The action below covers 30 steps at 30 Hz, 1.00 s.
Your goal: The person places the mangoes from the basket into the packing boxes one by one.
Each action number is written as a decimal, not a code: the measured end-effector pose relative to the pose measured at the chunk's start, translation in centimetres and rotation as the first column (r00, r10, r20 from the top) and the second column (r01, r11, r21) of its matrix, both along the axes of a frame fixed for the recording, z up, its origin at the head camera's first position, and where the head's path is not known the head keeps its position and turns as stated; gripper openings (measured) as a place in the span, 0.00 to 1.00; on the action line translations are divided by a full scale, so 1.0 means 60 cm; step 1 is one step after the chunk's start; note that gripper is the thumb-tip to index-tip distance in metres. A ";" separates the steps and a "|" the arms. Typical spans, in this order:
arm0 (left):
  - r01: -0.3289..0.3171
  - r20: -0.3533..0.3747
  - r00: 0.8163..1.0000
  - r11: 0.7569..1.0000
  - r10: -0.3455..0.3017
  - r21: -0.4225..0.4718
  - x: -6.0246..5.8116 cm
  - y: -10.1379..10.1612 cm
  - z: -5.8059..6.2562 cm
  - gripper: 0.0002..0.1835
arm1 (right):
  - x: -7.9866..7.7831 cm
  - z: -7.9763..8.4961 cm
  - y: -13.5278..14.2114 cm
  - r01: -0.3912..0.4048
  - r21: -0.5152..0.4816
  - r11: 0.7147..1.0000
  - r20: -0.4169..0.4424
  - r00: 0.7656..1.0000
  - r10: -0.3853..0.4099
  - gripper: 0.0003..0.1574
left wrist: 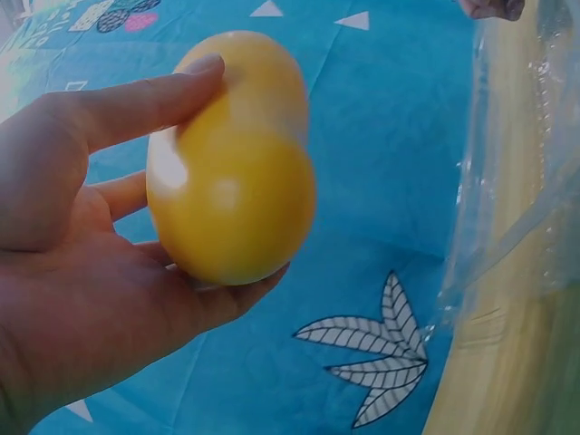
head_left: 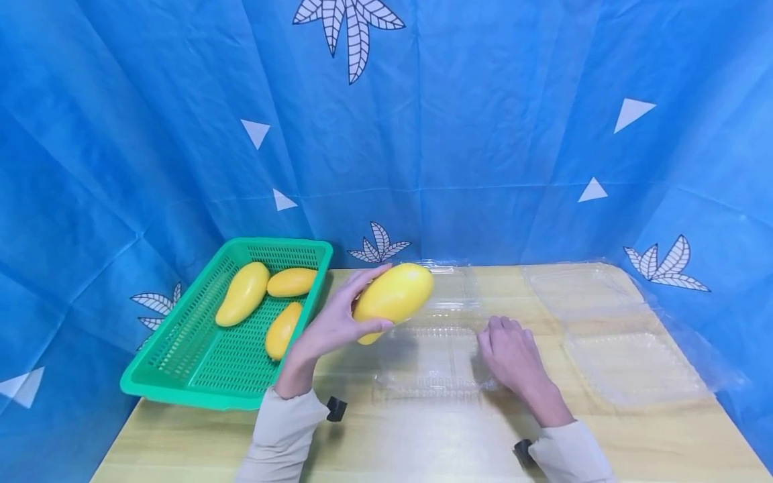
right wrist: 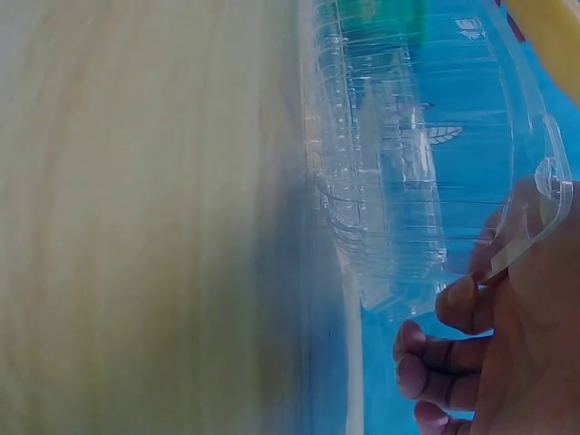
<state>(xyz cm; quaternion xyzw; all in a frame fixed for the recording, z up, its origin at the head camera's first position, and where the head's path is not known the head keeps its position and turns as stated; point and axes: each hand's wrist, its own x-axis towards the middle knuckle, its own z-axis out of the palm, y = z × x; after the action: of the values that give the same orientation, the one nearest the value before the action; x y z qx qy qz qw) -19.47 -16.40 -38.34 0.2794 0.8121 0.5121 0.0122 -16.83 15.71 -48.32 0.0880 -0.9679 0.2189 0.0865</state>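
Observation:
My left hand [head_left: 341,318] holds a yellow mango [head_left: 398,292] above the table, thumb on one side and fingers on the other. In the left wrist view the mango [left wrist: 231,195] has a rounded, pinched-in outline. A clear plastic clamshell box [head_left: 431,362] lies open below and to the right of it, its lid half toward the curtain. At the box's right side, my right hand [head_left: 513,352] pinches the rim; the right wrist view shows the fingers [right wrist: 462,299] at the box's corner [right wrist: 548,181].
A green basket [head_left: 187,396] stands at the left with three mangoes [head_left: 241,295] in it. Another clear open clamshell box [head_left: 640,365] lies on the right of the wooden table [head_left: 435,443]. A blue patterned curtain [head_left: 483,134] hangs behind and at both sides.

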 end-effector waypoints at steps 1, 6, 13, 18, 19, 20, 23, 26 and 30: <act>0.018 -0.008 1.000 1.000 -0.018 0.004 -0.002 0.003 -0.002 0.47 | -0.001 0.001 0.000 -0.001 0.003 1.000 -0.001 1.000 0.001 0.16; 0.077 -0.062 0.995 0.997 -0.077 -0.013 -0.005 0.016 -0.013 0.47 | -0.003 0.001 -0.001 0.000 0.014 1.000 0.011 1.000 0.000 0.15; 0.092 -0.072 0.993 0.991 -0.099 -0.093 0.000 0.031 -0.016 0.46 | -0.003 0.001 -0.001 0.005 0.016 1.000 0.015 1.000 -0.005 0.16; 0.079 -0.076 0.993 0.985 -0.091 -0.153 0.005 0.036 -0.021 0.46 | -0.001 0.000 0.000 0.009 0.022 1.000 0.017 1.000 -0.010 0.16; 0.079 -0.069 0.993 0.984 -0.091 -0.162 0.006 0.037 -0.022 0.46 | -0.001 0.000 0.000 0.010 0.022 1.000 0.018 1.000 -0.010 0.16; 0.081 -0.058 0.994 0.982 -0.092 -0.170 0.008 0.039 -0.023 0.46 | -0.001 0.000 0.000 0.010 0.022 1.000 0.019 1.000 -0.011 0.16; 0.106 -0.026 0.993 0.978 -0.113 -0.181 0.013 0.044 -0.024 0.46 | 0.000 0.001 0.001 0.009 0.020 1.000 0.019 1.000 -0.010 0.16; 0.139 -0.012 0.990 0.972 -0.143 -0.191 0.015 0.052 -0.027 0.46 | 0.000 0.001 0.001 0.008 0.022 1.000 0.012 1.000 -0.008 0.16; 0.177 -0.004 0.983 0.957 -0.182 -0.228 0.016 0.061 -0.034 0.47 | 0.002 0.000 0.000 0.010 0.028 1.000 0.002 1.000 -0.010 0.16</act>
<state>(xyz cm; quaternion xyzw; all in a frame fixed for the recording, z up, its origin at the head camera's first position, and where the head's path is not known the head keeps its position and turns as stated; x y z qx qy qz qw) -18.53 -12.73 -40.38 0.3550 0.8367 0.4093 0.0804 -16.72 15.73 -48.29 0.0841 -0.9714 0.2050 0.0852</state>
